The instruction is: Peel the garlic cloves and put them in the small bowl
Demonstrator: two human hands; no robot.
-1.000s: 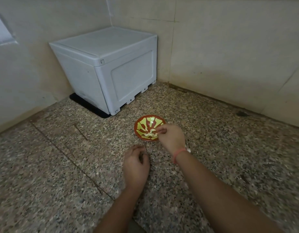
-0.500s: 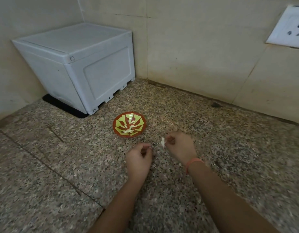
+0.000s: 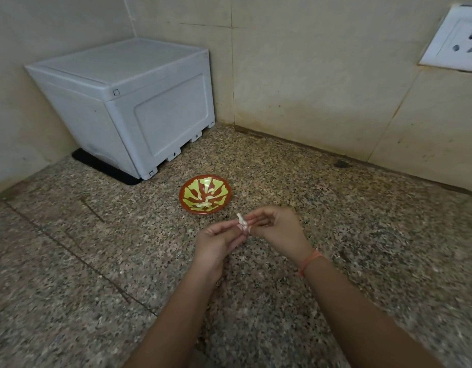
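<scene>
A small red bowl (image 3: 188, 187) with a yellow-green pattern sits on the speckled granite counter, and a few pale peeled cloves (image 3: 205, 203) lie in its bottom. Just in front of the bowl, above the counter, both hands meet on one garlic clove (image 3: 242, 223) with whitish skin. My left hand (image 3: 218, 241) pinches the clove from the left with its fingertips. From the right, my right hand (image 3: 276, 229) pinches the same clove; an orange thread band circles that wrist.
A white plastic box (image 3: 128, 102) stands on a black mat in the back left corner. Tiled walls close off the counter (image 3: 70, 261) behind and at left. A white wall socket (image 3: 455, 41) is at the upper right.
My right hand left the bowl, picked up a clove from the counter and brought it to my left hand, which rose to meet it. The camera view shifted to the right.
</scene>
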